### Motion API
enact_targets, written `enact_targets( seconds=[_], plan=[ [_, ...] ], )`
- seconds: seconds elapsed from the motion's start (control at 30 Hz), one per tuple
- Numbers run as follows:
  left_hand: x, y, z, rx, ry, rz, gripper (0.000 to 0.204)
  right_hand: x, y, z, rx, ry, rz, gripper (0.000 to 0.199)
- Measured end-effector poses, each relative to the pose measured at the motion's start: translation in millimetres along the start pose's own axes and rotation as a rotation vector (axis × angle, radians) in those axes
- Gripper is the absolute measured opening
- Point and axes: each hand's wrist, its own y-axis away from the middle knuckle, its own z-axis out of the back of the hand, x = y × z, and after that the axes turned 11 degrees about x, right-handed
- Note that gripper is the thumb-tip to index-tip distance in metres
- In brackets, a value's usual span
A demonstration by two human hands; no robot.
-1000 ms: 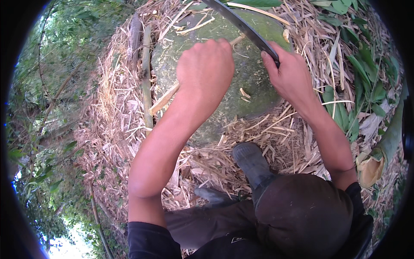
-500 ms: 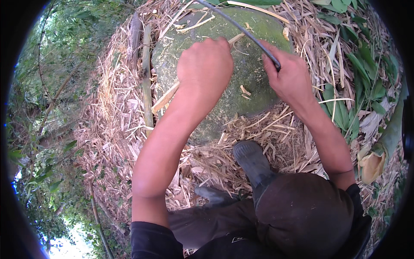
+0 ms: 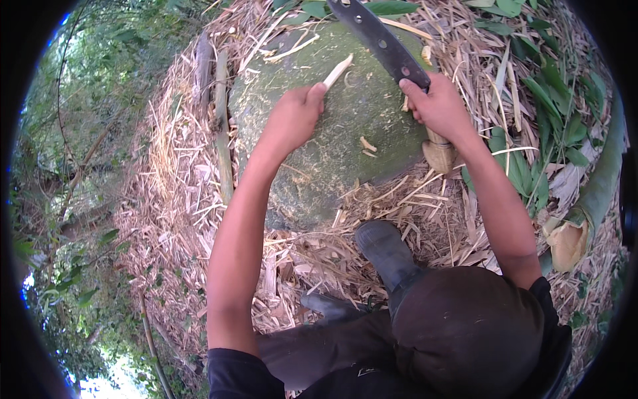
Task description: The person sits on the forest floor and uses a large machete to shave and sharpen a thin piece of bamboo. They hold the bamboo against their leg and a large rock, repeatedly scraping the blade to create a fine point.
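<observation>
My left hand (image 3: pixel 294 118) grips a short pale stick of split bamboo (image 3: pixel 337 70) whose tip pokes out above my fingers, held over a large mossy green rock (image 3: pixel 332 153). My right hand (image 3: pixel 435 106) is closed around the wooden handle (image 3: pixel 438 153) of a long dark machete (image 3: pixel 379 40). The blade points up and to the left, its edge just right of the stick's tip. Pale shavings (image 3: pixel 365 143) lie on the rock between my hands.
Dry bamboo husks and straw (image 3: pixel 173 199) cover the ground around the rock. A grey bamboo pole (image 3: pixel 222 133) lies along its left side. Green leaves (image 3: pixel 551 106) are at the right. My dark boot (image 3: pixel 385 249) and knee (image 3: pixel 465 326) are below the rock.
Both hands have drawn back toward me. The left hand pulled clear of the blade, so the bamboo stick's tip now shows. The machete lifted and swung up to the left.
</observation>
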Motion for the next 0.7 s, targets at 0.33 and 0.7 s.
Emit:
enact_targets(
  seconds=[0.33, 0.7],
  plan=[
    [-3, 24, -9, 0.100, 0.382, -0.003, 0.039, -6, 4, -3, -0.038, -0.035, 0.008, 0.032],
    [8, 10, -5, 0.041, 0.137, 0.088, 0.047, 2, 11, -7, -0.098, 0.074, 0.062, 0.029]
  ],
)
